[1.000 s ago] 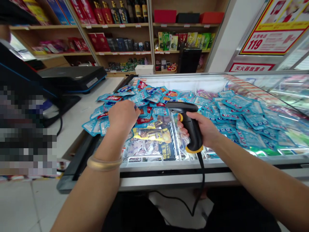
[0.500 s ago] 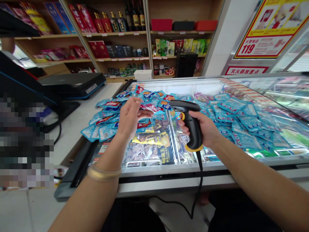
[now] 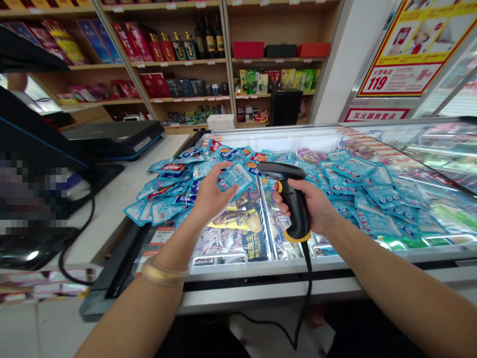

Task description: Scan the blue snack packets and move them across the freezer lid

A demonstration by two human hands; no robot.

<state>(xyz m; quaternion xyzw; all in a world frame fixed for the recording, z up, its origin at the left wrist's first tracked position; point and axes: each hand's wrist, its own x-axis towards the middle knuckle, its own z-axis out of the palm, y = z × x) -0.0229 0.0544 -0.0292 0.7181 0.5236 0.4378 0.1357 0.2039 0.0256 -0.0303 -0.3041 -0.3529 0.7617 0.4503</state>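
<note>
My left hand grips a light-blue snack packet between thumb and fingers, its printed back turned up. Closed round a black and yellow barcode scanner is my right hand. The scanner's head points left toward the packet, with a small gap between them. Behind and left of my left hand lies a heap of blue packets, some showing red or dark-blue fronts. A second heap of blue packets spreads over the glass to the right of the scanner.
Both heaps rest on a glass-topped freezer with packaged goods inside. The scanner's black cable hangs over its front edge. On the left counter sit a black scale and a dark monitor. Stocked shelves stand behind.
The packet in my left hand has been turned, so its pale printed back now shows toward the scanner. My right hand and scanner have stayed nearly still; the view has tilted slightly upward.
</note>
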